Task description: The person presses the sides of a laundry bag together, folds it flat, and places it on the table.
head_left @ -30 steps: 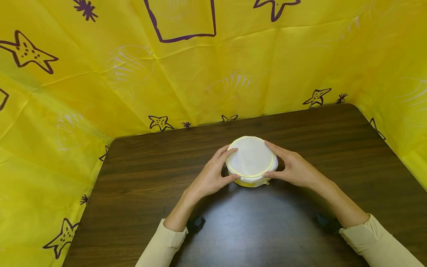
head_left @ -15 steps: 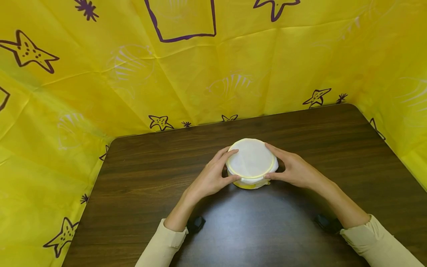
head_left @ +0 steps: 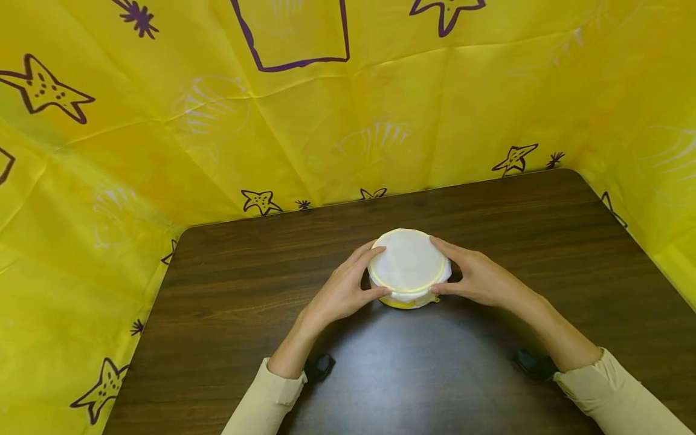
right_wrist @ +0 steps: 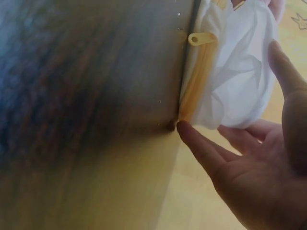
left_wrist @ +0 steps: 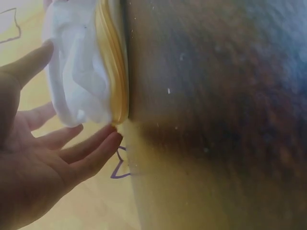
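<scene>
A round white fabric pouch (head_left: 409, 260) with yellow piping and a yellow zipper band sits flat side up on the dark table. My left hand (head_left: 346, 285) holds its left side, thumb at the near rim and fingers round the far left. Mirroring it, my right hand (head_left: 478, 277) grips the right side. In the left wrist view, the fingers of my left hand (left_wrist: 57, 158) lie along the pouch's soft white wall (left_wrist: 81, 72), reaching the zipper band. The right wrist view shows a yellow zipper pull (right_wrist: 202, 39) sticking out near my right hand (right_wrist: 254, 163).
The brown wood-grain table (head_left: 261, 272) has rounded far corners. Yellow cloth (head_left: 304, 133) printed with starfish and fish hangs behind it and along both sides. A dark wrist camera (head_left: 319, 367) sits below the left wrist, another dark one (head_left: 533, 364) below the right.
The pouch has shifted slightly toward me and its upper face sits a little lower in the head view. Both hands keep their places around it.
</scene>
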`<state>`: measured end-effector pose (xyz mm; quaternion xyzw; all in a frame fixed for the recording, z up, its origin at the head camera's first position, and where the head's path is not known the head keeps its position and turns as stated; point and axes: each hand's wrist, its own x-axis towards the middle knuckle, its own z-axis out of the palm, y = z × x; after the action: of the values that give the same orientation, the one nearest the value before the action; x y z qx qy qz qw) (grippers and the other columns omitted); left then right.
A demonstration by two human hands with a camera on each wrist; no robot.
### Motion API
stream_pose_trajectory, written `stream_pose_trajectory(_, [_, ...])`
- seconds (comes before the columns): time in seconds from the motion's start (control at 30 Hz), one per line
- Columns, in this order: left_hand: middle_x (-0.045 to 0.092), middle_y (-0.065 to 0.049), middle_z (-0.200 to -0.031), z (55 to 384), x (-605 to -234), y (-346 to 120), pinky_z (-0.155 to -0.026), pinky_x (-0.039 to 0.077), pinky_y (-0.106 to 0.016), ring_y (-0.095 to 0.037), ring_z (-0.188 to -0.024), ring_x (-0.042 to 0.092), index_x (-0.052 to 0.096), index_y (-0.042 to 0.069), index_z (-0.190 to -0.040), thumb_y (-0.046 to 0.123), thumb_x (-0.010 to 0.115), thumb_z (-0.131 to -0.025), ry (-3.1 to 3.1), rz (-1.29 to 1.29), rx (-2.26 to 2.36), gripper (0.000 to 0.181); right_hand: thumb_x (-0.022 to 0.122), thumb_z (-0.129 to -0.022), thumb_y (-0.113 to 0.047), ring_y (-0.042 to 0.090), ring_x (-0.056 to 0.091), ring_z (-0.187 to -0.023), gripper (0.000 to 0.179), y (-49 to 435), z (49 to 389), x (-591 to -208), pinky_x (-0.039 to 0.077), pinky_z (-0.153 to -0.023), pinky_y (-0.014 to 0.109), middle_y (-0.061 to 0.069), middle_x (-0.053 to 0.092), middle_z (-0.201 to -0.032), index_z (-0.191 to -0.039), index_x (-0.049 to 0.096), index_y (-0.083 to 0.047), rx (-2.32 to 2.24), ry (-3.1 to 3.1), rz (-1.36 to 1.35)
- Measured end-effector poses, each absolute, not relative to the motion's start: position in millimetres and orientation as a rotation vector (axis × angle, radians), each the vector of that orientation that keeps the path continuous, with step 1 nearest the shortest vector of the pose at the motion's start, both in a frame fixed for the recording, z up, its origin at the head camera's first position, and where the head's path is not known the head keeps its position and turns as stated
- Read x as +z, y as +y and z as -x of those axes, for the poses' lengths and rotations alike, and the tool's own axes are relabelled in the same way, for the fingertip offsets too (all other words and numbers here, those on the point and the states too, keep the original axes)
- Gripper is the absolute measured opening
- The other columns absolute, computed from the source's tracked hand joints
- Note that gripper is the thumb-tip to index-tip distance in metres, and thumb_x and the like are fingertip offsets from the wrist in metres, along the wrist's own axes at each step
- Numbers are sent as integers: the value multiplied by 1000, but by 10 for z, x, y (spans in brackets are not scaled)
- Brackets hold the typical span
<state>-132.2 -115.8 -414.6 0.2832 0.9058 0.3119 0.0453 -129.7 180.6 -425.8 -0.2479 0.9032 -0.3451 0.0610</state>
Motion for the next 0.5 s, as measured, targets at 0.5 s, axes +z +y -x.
stream_pose_trajectory(0.5, [33, -6, -158, 1316, -4162, -1147, -111, 38, -40, -21, -140, 40, 34, 12, -155, 36, 80, -85, 2750, -819, 868, 88, 74, -82, -55, 37, 48, -133, 100, 1788, 1307, -4254, 40, -105, 55, 20, 43, -151, -155, 30, -3, -985, 2711, 766])
